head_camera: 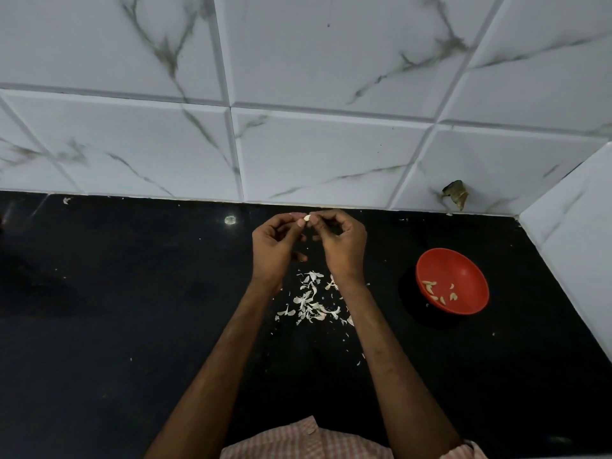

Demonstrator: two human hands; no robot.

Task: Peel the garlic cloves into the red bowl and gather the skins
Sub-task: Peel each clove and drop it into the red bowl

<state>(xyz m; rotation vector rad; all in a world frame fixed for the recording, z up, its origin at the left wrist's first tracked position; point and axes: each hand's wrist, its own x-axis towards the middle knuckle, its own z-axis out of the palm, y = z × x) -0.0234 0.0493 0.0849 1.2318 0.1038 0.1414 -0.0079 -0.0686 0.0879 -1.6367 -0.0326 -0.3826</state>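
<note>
— Where is the clove being worked on?

— A small pale garlic clove (307,218) sits up between both hands, held above the glossy black worktop (132,309) near the back edge, just in front of the white marble-patterned wall tiles (314,144).

— How do the hands hold it?

— The left hand (275,246) has its fingers curled and pinches the clove with thumb and fingertips. The right hand (341,243), also curled, pinches it from the other side. The two hands meet at the clove.

— And the bowl?

— The round red bowl (453,263) stands on the worktop well to the right of the hands. Several peeled cloves (430,288) lie in its near side.

— The skins?

— Papery white garlic skins (309,299) lie in a loose scatter on the worktop between the two forearms, with stray flakes trailing toward the person. A few lie under the right wrist.

— Anything else?

— A pink checked shirt (298,442) shows at the bottom edge, and a brownish scrap (456,193) clings to the wall tiles above the bowl.
</note>
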